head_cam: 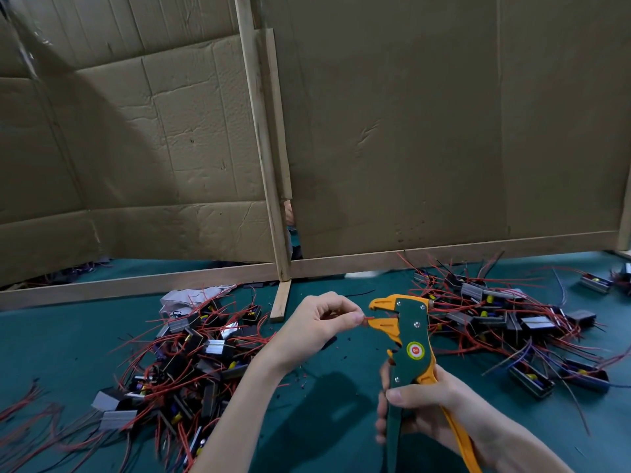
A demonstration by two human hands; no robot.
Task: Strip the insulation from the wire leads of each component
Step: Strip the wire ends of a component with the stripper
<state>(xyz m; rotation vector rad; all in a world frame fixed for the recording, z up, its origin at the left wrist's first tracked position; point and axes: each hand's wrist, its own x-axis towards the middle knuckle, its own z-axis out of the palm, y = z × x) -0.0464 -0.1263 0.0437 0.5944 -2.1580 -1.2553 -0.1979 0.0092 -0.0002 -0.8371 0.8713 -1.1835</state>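
Observation:
My right hand (423, 409) grips the handles of a green and orange wire stripper (409, 339), held upright with its orange jaws pointing left. My left hand (317, 324) pinches the short end of a red wire lead (368, 317) between thumb and forefinger, its tip right at the stripper's jaws. The component on that lead is hidden behind my left hand. A pile of black components with red leads (191, 356) lies to the left on the green table, and a second pile (495, 312) lies to the right.
A cardboard partition (409, 131) on a wooden frame (266, 148) stands across the back of the green table (324, 387). Crumpled paper (184, 297) sits behind the left pile. Loose red wires (20, 401) lie at the far left. Small insulation bits dot the cloth between my arms.

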